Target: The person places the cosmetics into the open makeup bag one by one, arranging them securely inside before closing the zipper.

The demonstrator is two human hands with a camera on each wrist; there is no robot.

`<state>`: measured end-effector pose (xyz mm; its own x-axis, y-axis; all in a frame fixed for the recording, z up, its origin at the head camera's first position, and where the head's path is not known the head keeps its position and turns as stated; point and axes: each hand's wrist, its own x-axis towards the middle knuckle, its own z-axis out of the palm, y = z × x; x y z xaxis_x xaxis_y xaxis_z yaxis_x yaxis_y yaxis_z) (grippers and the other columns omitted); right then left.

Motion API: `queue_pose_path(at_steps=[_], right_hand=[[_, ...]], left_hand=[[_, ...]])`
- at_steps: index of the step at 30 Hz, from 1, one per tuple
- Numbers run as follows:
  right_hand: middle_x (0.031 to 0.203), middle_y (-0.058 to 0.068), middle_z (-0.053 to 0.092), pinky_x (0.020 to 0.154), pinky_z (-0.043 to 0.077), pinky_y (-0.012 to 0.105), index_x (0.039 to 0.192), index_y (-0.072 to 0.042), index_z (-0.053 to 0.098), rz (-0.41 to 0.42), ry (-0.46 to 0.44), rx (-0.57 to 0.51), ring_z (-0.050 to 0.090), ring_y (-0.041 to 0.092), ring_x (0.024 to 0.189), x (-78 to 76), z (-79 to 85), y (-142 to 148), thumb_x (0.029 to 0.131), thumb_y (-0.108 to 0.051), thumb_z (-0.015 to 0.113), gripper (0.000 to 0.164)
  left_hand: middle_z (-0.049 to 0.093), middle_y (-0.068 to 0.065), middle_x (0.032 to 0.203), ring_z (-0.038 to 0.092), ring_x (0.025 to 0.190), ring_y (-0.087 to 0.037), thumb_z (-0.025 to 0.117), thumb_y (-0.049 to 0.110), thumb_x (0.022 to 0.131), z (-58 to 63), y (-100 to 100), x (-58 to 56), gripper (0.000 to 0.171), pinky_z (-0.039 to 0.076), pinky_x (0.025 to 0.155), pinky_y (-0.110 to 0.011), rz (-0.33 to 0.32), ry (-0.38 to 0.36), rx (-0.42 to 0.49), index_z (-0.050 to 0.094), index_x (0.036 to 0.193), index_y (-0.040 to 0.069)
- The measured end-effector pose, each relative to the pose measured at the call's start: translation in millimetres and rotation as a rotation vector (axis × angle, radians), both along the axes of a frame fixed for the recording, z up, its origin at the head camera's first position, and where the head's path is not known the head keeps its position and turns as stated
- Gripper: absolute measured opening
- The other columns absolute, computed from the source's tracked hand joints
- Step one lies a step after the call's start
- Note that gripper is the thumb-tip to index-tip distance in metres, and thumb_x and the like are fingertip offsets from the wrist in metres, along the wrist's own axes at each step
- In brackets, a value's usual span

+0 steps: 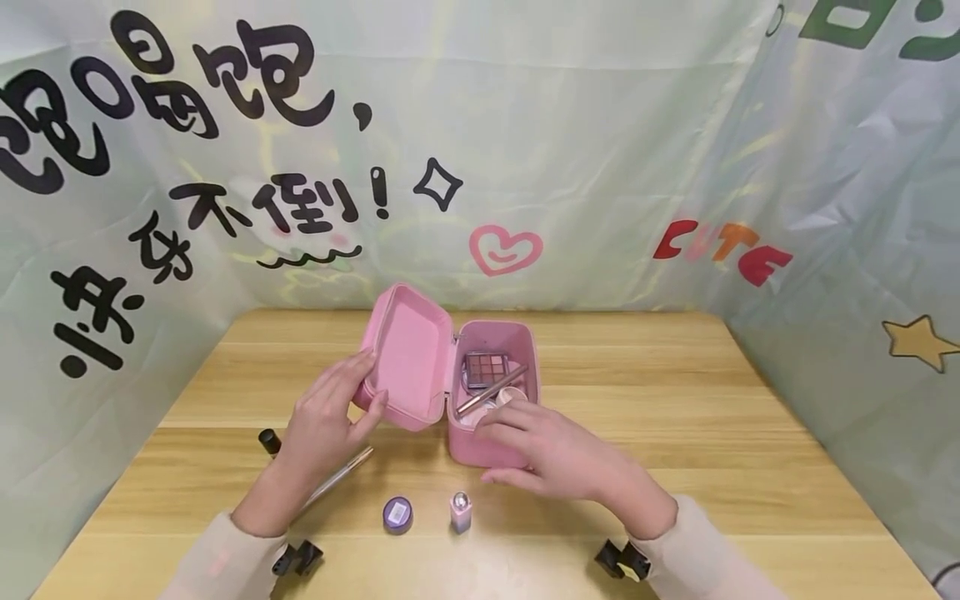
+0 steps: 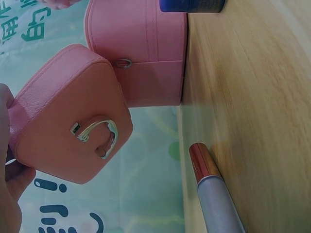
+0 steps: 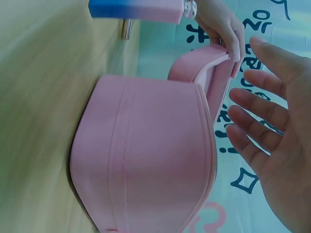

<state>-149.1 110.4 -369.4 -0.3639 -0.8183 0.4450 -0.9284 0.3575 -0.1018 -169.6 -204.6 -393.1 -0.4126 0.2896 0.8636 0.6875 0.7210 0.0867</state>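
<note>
A pink cosmetic case [image 1: 489,454] stands on the table with its lid [image 1: 411,354] swung out to the left. My left hand [image 1: 330,408] grips the lid's outer edge, thumb on one side and fingers on the other. A handle with metal fittings [image 2: 99,136] shows on the lid's outer face in the left wrist view. Over the case's near right rim is my right hand [image 1: 543,446], its fingers spread and bare in the right wrist view [image 3: 286,116]. Inside the case lie an eyeshadow palette [image 1: 487,369], a slim metallic tube [image 1: 491,392] and a round pale item [image 1: 512,395].
In front of the case are a small purple-lidded jar [image 1: 397,515] and a pink-and-blue bottle [image 1: 461,512] with a clear top. A slender silver stick [image 1: 341,477] and a black-capped item [image 1: 269,442] lie near my left forearm. Printed cloth [image 1: 600,167] hangs behind the table.
</note>
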Motion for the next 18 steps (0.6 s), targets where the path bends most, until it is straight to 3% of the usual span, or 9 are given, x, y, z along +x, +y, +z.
queue_pose_path(at_steps=[7, 18], right_hand=[[0.121, -0.004, 0.061, 0.101, 0.045, 0.027, 0.121, -0.016, 0.064, 0.053, 0.059, 0.018, 0.054, 0.012, 0.113, 8.6, -8.1, -6, 0.093, -0.047, 0.061, 0.042], [0.121, -0.007, 0.062, 0.105, 0.042, 0.026, 0.125, -0.017, 0.063, 0.118, 0.097, 0.083, 0.054, 0.009, 0.115, 17.5, -15.1, -15, 0.092, -0.044, 0.064, 0.043]], left_hand=[[0.064, -0.018, 0.123, 0.063, 0.107, -0.036, 0.05, 0.038, 0.097, 0.0, -1, 2.2, 0.05, 0.056, 0.086, -0.051, 0.002, -0.007, -0.004, 0.063, 0.122, -0.004], [0.064, -0.018, 0.123, 0.063, 0.107, -0.036, 0.051, 0.038, 0.097, -0.1, 0, 1.8, 0.05, 0.056, 0.085, -0.052, 0.002, -0.005, 0.002, 0.063, 0.121, -0.004]])
